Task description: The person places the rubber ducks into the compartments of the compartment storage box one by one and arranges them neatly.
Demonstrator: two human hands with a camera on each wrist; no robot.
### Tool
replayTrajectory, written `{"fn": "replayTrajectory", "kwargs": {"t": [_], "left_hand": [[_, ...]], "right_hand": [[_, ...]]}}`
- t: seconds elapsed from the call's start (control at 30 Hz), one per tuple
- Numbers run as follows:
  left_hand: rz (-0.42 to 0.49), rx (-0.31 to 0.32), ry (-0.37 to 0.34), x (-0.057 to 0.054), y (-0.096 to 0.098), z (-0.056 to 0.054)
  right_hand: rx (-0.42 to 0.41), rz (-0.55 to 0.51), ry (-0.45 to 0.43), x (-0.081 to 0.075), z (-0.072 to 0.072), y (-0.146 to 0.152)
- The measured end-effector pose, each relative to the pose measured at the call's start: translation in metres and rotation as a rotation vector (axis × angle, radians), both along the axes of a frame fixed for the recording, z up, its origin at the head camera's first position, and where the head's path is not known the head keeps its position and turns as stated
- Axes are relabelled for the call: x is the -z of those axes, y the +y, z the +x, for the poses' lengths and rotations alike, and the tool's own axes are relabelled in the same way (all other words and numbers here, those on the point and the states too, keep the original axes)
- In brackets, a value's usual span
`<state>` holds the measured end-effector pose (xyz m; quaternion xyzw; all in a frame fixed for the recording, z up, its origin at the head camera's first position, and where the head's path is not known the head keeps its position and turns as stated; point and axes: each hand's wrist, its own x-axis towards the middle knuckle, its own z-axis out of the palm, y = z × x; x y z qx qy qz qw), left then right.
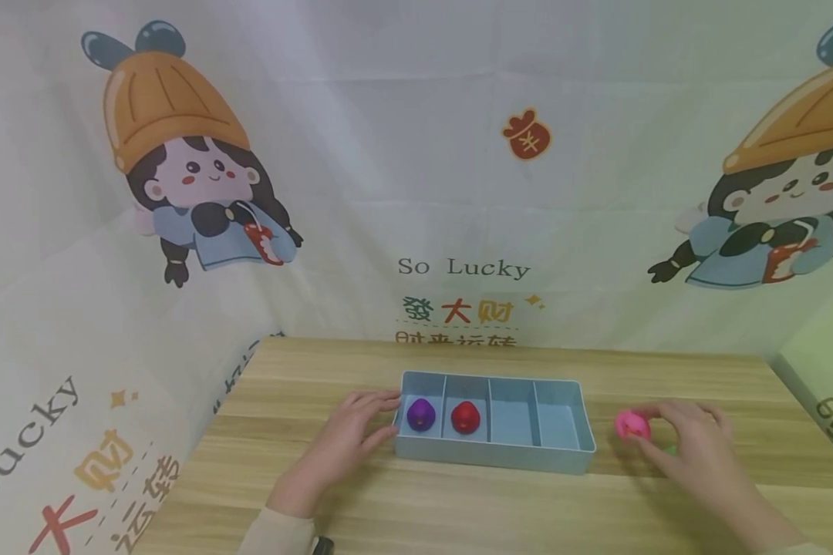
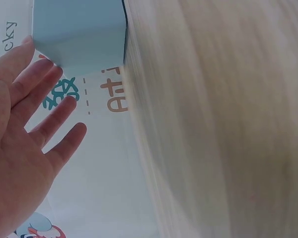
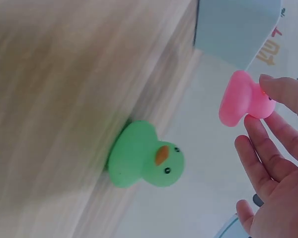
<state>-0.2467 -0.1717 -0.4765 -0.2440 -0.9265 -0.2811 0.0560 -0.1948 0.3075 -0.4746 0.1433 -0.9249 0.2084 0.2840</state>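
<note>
A pink rubber duck is pinched by its head between the thumb and fingers of my right hand, off the table and to the right of the tray. Below that hand a green rubber duck stands on the table; in the head view it is almost wholly hidden. My left hand touches the left end of a light blue divided tray with its fingers fairly straight. A purple duck-like toy sits in the leftmost compartment, and a red one occupies the compartment beside it.
The wooden table runs back to a printed cloth hung behind and along the sides. The tray's two right compartments show bare floors. A small dark object shows by the left sleeve at the bottom edge.
</note>
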Motion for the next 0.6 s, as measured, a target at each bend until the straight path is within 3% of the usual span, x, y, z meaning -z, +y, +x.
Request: {"fn": "replayTrajectory", "kwargs": {"t": [0.6], "left_hand": [[-0.004, 0.008, -0.001, -0.001, -0.001, 0.000]], "right_hand": [[-0.017, -0.018, 0.024, -0.019, -0.011, -0.017]]}}
